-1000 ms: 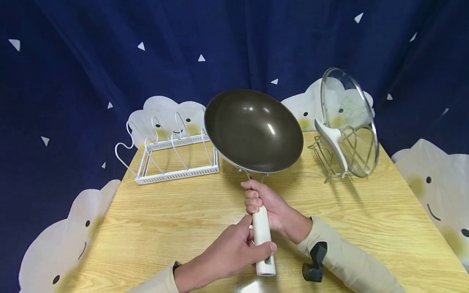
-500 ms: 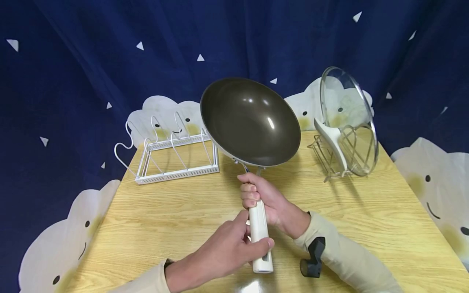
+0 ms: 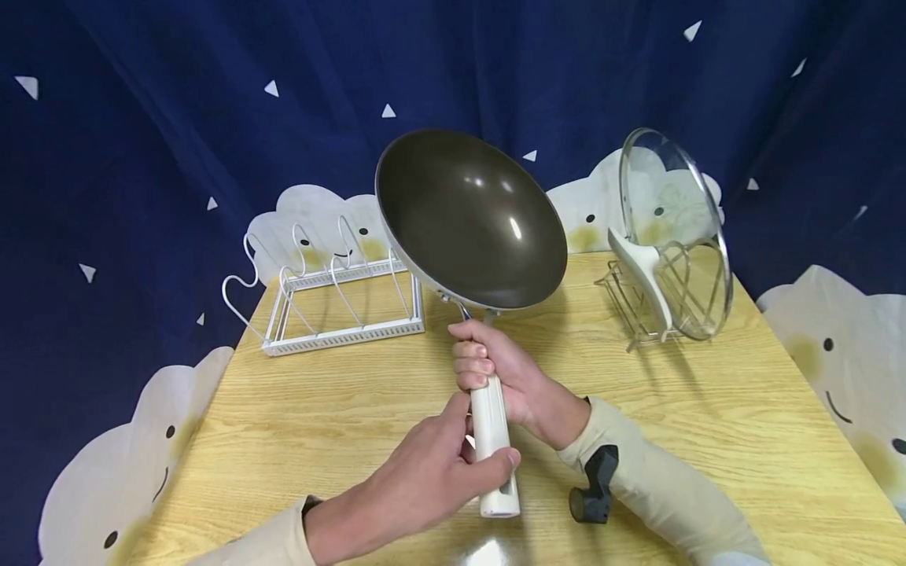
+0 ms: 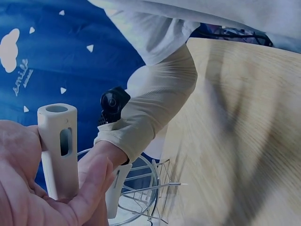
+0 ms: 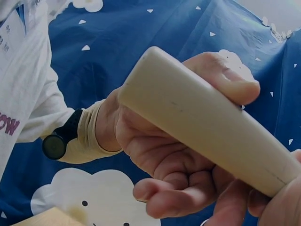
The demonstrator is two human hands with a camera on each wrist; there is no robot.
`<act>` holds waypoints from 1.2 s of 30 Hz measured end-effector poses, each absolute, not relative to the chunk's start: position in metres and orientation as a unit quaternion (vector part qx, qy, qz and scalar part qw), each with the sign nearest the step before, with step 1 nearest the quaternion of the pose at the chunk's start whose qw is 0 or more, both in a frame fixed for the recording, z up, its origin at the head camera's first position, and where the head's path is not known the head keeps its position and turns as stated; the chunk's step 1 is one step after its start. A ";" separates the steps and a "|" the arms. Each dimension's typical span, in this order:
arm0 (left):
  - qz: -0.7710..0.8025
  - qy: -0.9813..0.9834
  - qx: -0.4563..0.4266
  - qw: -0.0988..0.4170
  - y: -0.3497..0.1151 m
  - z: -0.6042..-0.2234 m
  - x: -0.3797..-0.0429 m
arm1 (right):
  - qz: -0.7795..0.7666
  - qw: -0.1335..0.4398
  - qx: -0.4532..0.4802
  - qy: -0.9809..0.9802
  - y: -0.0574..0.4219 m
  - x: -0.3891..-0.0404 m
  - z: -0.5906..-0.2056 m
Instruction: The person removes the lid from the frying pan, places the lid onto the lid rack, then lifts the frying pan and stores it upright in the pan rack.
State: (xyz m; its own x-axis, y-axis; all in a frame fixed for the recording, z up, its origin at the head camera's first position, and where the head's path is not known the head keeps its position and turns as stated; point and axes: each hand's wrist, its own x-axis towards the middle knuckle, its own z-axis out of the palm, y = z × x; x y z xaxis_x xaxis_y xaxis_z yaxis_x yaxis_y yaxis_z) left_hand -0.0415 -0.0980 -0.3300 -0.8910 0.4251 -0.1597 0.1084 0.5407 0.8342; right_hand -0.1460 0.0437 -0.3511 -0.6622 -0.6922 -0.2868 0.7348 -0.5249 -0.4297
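A wok [image 3: 470,220] with a dark brown inside and a pale outer rim is held up over the table, tilted so its inside faces me. Its cream handle [image 3: 493,440] points down towards me. Close to the pan end, my right hand [image 3: 499,369] grips the handle, thumb pointing forward. Lower down, my left hand [image 3: 432,472] lays its thumb across the handle while its fingers are behind it. In the left wrist view the hollow end of the handle [image 4: 59,150] shows its hanging slot. The right wrist view shows the handle's underside [image 5: 197,117] over the left palm.
A white rack [image 3: 347,338] with wavy wire dividers stands at the back left of the wooden table [image 3: 318,417]. At the back right a wire stand [image 3: 626,314] holds a glass lid [image 3: 716,220] upright, its white handle [image 3: 644,275] facing left. A blue curtain hangs behind.
The wok has risen and shifted slightly left, with both hands moving along on its handle. The rack, stand and lid have stayed put.
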 end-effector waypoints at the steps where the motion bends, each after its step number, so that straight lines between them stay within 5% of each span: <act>1: 0.453 0.861 0.154 0.174 -0.098 -0.329 -0.042 | -0.872 0.410 0.040 0.265 0.043 -0.146 -0.350; 36: 0.502 0.843 0.153 0.116 -0.102 -0.320 -0.044 | -0.881 0.435 -0.047 0.178 0.028 -0.164 -0.336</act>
